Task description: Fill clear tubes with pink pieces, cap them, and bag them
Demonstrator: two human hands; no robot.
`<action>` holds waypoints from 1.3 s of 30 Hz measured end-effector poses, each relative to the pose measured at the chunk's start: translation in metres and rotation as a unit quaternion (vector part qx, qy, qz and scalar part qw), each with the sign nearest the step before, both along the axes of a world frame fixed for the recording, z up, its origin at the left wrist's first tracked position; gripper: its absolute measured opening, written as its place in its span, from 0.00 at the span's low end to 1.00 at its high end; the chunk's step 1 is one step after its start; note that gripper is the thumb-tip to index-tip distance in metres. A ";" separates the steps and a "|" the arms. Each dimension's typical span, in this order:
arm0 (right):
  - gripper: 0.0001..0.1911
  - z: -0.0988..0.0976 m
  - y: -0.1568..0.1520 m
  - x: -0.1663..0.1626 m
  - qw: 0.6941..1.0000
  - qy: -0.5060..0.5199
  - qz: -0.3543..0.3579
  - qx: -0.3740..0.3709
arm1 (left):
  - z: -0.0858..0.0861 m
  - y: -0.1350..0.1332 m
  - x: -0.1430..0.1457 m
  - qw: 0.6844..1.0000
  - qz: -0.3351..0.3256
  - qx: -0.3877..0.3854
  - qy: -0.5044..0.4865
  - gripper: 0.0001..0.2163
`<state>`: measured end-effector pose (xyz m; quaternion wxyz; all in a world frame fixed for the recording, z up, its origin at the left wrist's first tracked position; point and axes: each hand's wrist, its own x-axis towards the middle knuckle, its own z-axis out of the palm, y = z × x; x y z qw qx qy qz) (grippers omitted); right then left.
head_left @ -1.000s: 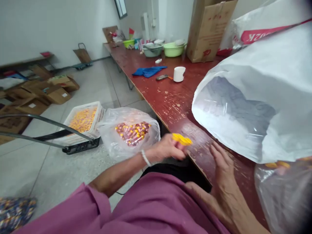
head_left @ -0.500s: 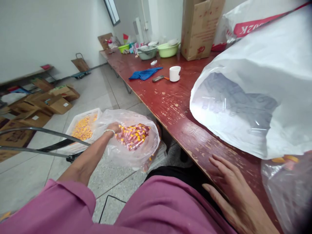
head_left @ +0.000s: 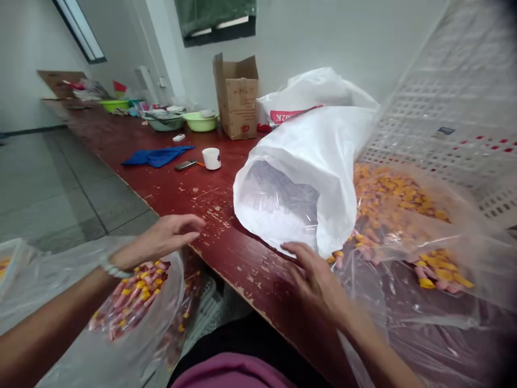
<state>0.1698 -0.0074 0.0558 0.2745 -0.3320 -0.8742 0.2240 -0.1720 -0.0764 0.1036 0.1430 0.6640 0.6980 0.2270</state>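
Observation:
My left hand (head_left: pixel 169 237), with a beaded bracelet at the wrist, hangs in the air near the table edge, fingers stretched and holding nothing. Below it lies a clear plastic bag (head_left: pixel 169 312) with small pink pieces with yellow caps (head_left: pixel 141 285) in it. My right hand (head_left: pixel 315 275) is at the mouth of a white sack (head_left: pixel 299 145), fingers apart; whether they touch its rim I cannot tell. Inside the sack's mouth lie clear tube-like pieces (head_left: pixel 270 202). Beside my right hand, more yellow-and-pink pieces (head_left: pixel 396 194) lie on and under clear plastic film.
On the red table (head_left: pixel 210 210) are a white mug (head_left: pixel 211 158), a dark phone-like object (head_left: pixel 186 165), a blue cloth (head_left: pixel 157 156), an open cardboard box (head_left: pixel 241 108) and green basins (head_left: pixel 200 122). A white perforated crate (head_left: pixel 456 124) leans at the right.
My view has swung right. My left hand has come up out of the bag of pink-and-yellow pieces. My right hand has moved to the white sack's mouth.

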 end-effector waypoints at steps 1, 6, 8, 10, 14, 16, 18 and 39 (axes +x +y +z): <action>0.17 -0.001 0.020 -0.003 0.999 -0.003 -0.035 0.012 | 0.000 0.025 0.021 0.998 -0.062 0.016 0.030 0.14; 0.22 -0.009 0.100 -0.010 0.947 -0.248 -0.196 0.052 | -0.031 0.154 0.085 0.979 -0.079 0.056 0.180 0.20; 0.21 -0.012 0.115 -0.006 0.922 -0.315 -0.219 0.055 | -0.046 0.192 0.089 0.975 -0.086 0.058 0.197 0.24; 0.18 -0.015 0.122 -0.001 0.915 -0.333 -0.221 0.052 | -0.056 0.218 0.085 0.970 -0.116 0.056 0.208 0.25; 0.17 -0.019 0.126 0.006 0.910 -0.359 -0.201 0.053 | -0.061 0.241 0.069 0.947 -0.204 0.048 0.244 0.30; 0.17 -0.019 0.127 0.007 0.909 -0.365 -0.195 0.052 | -0.060 0.245 0.064 0.927 -0.239 0.051 0.284 0.32; 0.16 -0.017 0.127 0.007 0.908 -0.369 -0.192 0.048 | -0.060 0.248 0.061 0.913 -0.256 0.058 0.313 0.32; 0.16 -0.028 0.157 -0.110 0.945 -0.267 -0.190 -0.010 | -0.076 0.221 0.044 0.974 -0.153 0.024 0.162 0.15</action>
